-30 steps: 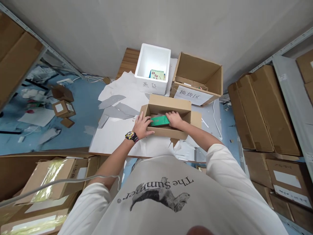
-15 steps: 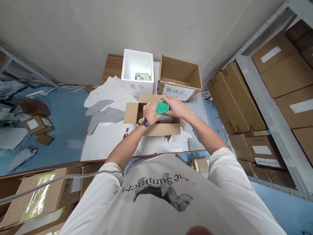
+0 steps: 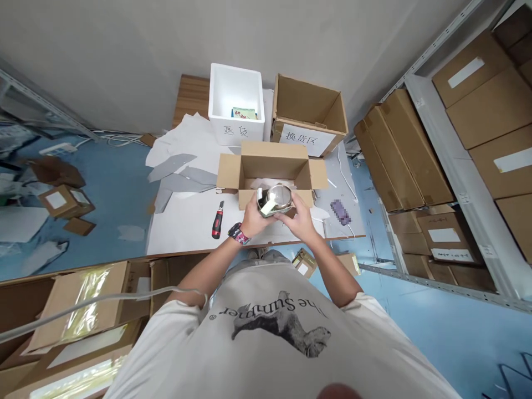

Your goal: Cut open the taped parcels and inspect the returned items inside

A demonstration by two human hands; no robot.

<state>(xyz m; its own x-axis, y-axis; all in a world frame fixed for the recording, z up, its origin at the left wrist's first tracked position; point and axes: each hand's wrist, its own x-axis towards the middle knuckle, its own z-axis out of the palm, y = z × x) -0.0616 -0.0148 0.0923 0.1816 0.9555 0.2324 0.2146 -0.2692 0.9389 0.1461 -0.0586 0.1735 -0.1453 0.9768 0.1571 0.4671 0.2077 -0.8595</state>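
Note:
Over the near edge of an open cardboard box (image 3: 272, 164), both hands hold a small package (image 3: 279, 195). It has a shiny round top, a pale label and dark green at its rim; its exact kind is unclear. My left hand (image 3: 253, 217) grips its left side, with a patterned band on the wrist. Closed on the right side and lower edge is my right hand (image 3: 301, 220). Crumpled pale paper (image 3: 266, 183) lies inside the box, whose flaps are spread. A red and black utility knife (image 3: 217, 221) rests left of the hands.
Behind the box stand a white foam bin (image 3: 236, 130) with printed items inside and a labelled brown carton (image 3: 310, 138). Torn paper (image 3: 183, 180) covers the table's left part. A blurred purple object (image 3: 341, 212) lies at right. Shelved cartons (image 3: 444, 230) flank the right side.
Both hands have come up and back toward me from inside the box, bringing the package along. Its green face has turned away and the shiny round top shows. The box interior is exposed.

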